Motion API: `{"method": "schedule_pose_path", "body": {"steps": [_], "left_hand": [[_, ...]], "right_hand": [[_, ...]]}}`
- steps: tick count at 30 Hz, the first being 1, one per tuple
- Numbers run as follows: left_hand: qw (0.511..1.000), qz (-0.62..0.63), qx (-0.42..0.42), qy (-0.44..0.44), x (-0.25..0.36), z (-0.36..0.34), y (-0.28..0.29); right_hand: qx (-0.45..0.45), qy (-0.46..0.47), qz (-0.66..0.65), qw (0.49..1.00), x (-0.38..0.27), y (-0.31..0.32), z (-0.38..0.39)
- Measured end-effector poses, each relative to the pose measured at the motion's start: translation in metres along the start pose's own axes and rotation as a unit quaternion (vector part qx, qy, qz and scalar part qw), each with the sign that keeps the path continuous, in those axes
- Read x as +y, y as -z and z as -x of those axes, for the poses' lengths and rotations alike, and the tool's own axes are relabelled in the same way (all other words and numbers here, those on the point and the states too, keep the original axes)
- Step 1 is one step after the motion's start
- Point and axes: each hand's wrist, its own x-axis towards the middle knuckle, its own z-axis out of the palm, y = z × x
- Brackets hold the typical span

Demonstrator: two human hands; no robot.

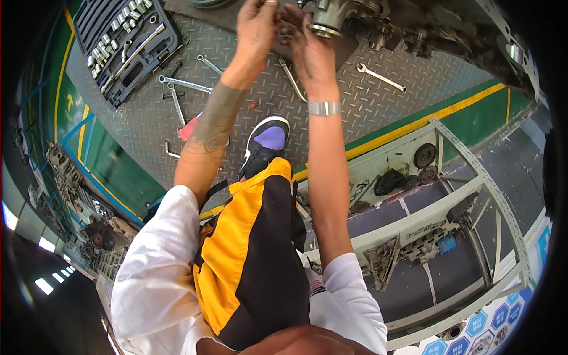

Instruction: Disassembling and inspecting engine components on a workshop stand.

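Both hands meet at the upper edge, beside a metal engine assembly [361, 9]. My left hand [258, 25] is closed, its fingertips pressed together near the frame edge; whatever they hold is hidden. Dark grease marks my right hand [309, 52], whose fingers curl toward the left one; any object in them cannot be made out. Just right of its thumb juts a round metal flange [324, 31]. Below the hands, a bent-handled wrench [291, 80] lies on the diamond-plate floor [361, 112]. A combination wrench [381, 77] rests farther right.
An open socket set case [151, 56] lies at upper left. Several wrenches [186, 84], a red cloth [188, 129] and a hex key [171, 151] are scattered near my left forearm. My shoe [269, 139] stands mid-floor. At right is a metal rack [473, 192] with engine parts [423, 242].
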Motion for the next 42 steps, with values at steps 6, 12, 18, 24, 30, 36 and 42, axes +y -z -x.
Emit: {"method": "schedule_pose_path", "body": {"steps": [6,12,18,24,30,36,42], "left_hand": [[0.985,-0.133,0.022,-0.111,0.023,-0.001,0.004],[0.976,-0.192,-0.059,-0.081,0.031,0.007,-0.014],[0.981,-0.182,-0.054,-0.048,0.016,-0.001,-0.024],[0.969,0.171,-0.098,0.149,-0.004,0.007,-0.015],[0.991,0.111,-0.046,0.056,-0.009,0.013,-0.03],[0.998,0.056,0.0,0.005,-0.004,0.028,-0.046],[0.98,0.18,-0.054,0.07,-0.01,0.024,-0.042]], "right_hand": [[-0.046,-0.016,-0.139,0.989,0.015,-0.009,-0.016],[0.08,0.05,-0.218,0.971,0.026,-0.02,-0.02],[0.162,0.143,0.072,0.974,0.019,-0.001,0.007],[0.127,0.037,-0.026,0.991,-0.035,-0.004,0.042],[0.107,0.003,0.107,0.988,-0.06,-0.034,0.033],[0.128,-0.014,0.13,0.983,-0.061,-0.033,0.035],[0.12,-0.018,0.186,0.975,-0.066,-0.029,0.034]]}}
